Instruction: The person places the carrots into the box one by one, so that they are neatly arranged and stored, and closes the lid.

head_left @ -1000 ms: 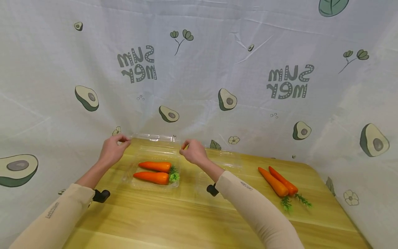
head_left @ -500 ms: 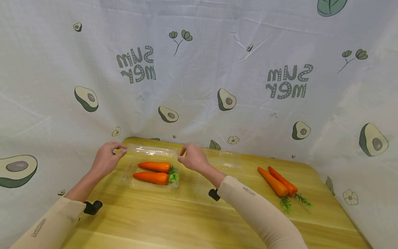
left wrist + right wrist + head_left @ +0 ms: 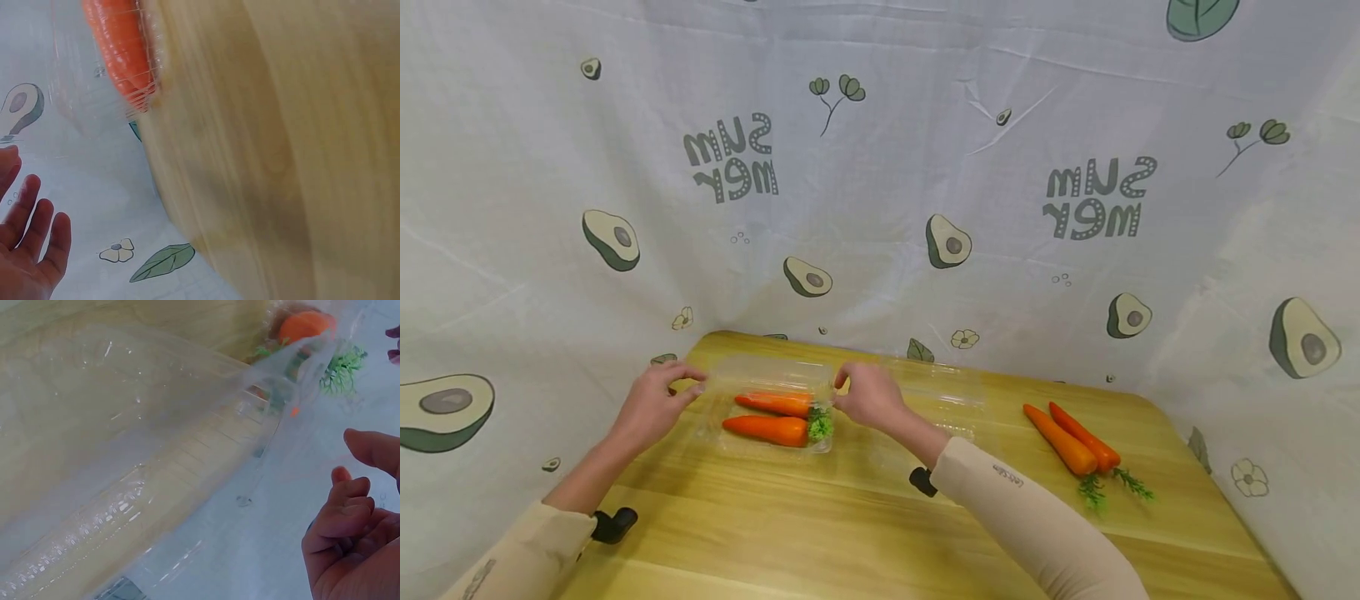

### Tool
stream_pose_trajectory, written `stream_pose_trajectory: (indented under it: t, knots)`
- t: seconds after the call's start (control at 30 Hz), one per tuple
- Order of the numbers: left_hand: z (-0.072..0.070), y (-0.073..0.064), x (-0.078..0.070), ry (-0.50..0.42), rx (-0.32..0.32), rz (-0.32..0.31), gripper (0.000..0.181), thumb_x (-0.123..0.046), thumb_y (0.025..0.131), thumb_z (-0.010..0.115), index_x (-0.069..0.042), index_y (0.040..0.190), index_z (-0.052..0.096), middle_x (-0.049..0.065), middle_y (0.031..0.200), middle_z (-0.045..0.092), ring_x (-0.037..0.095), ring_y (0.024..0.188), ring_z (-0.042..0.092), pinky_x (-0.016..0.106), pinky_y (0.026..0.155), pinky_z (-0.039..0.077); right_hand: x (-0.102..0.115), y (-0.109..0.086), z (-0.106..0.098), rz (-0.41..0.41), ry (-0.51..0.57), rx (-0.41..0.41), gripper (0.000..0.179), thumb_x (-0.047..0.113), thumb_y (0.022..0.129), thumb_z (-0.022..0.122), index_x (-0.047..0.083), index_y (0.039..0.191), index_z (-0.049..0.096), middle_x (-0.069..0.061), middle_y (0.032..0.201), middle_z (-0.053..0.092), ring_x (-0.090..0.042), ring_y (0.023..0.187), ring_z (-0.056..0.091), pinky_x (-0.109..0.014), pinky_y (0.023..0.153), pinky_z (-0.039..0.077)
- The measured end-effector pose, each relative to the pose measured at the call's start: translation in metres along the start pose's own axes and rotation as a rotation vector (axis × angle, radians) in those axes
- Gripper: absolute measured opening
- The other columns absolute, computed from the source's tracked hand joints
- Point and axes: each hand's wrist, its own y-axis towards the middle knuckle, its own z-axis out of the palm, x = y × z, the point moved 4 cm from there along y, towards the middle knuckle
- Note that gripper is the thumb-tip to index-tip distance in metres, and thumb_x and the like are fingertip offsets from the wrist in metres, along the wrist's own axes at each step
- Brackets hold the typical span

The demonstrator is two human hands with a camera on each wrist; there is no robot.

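Note:
A clear plastic clamshell box (image 3: 709,429) stands at the left of the table, with two orange carrots (image 3: 765,430) lying side by side in it, their green tops to the right. Its hinged clear lid (image 3: 767,372) leans forward over the rear carrot, partly raised. My left hand (image 3: 651,406) pinches the lid's left front corner between thumb and index finger, its other fingers (image 3: 42,219) spread loosely. At the opposite corner my right hand (image 3: 876,397) does the same, with the remaining fingers (image 3: 337,531) curled. Against the pale curtain the lid's edge is hard to see.
Right of that box lies a second clear clamshell box (image 3: 940,392), lid tipped back, partly behind my right forearm. Two more carrots (image 3: 1067,442) with green tops lie on the wooden table (image 3: 760,525) at the right. A printed white curtain (image 3: 880,183) hangs behind.
Both hands have come down and toward me, and the lid's front edge has come along, from behind the carrots to over the rear one. The carrots have not moved.

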Motion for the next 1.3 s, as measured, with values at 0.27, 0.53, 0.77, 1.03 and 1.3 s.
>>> stream_pose_trajectory:
  t: [0.27,0.53,0.77,1.03,1.3]
  knots:
    - [0.009,-0.018,0.005,0.029,0.054,0.01,0.021,-0.005,0.093,0.07,-0.002,0.113,0.073,0.02,0.118,0.066,0.043,0.112,0.056,0.054,0.081,0.055,-0.001,-0.008,0.011,-0.036,-0.069,0.025,0.023,0.031,0.088,0.077,0.017,0.106,0.071,0.005,0.072,0.06,-0.014,0.06,0.052,-0.029,0.053,0.044]
    - [0.018,-0.038,0.006,0.028,0.092,0.001,0.023,0.001,0.09,0.07,-0.001,0.113,0.073,0.019,0.113,0.067,0.041,0.106,0.061,0.047,0.075,0.057,-0.001,-0.022,0.027,-0.052,-0.122,0.094,0.027,0.029,0.088,0.078,0.017,0.11,0.07,0.001,0.082,0.069,-0.013,0.062,0.055,-0.03,0.054,0.045]
    - [0.019,-0.041,0.005,0.005,0.097,-0.007,0.025,0.004,0.092,0.063,0.0,0.115,0.073,0.019,0.116,0.066,0.04,0.109,0.06,0.044,0.074,0.056,-0.002,-0.022,0.024,-0.048,-0.123,0.098,0.027,0.027,0.088,0.077,0.018,0.112,0.07,-0.001,0.088,0.071,-0.014,0.062,0.055,-0.031,0.053,0.045]
    - [0.018,-0.04,0.006,-0.024,0.103,-0.029,0.026,-0.018,0.102,0.06,-0.001,0.119,0.072,0.017,0.118,0.066,0.041,0.112,0.06,0.053,0.081,0.057,-0.003,-0.023,0.021,-0.04,-0.064,0.132,0.03,0.03,0.094,0.07,0.016,0.12,0.07,0.0,0.083,0.07,-0.016,0.064,0.06,-0.032,0.058,0.049]
    - [0.02,-0.036,0.002,-0.002,0.141,-0.109,0.031,-0.021,0.099,0.064,0.003,0.119,0.068,0.021,0.116,0.068,0.038,0.105,0.062,0.054,0.085,0.052,-0.004,-0.029,0.015,-0.031,0.061,0.217,0.041,0.034,0.094,0.07,0.015,0.059,0.063,0.007,0.056,0.049,-0.008,0.047,0.037,-0.026,0.049,0.034]
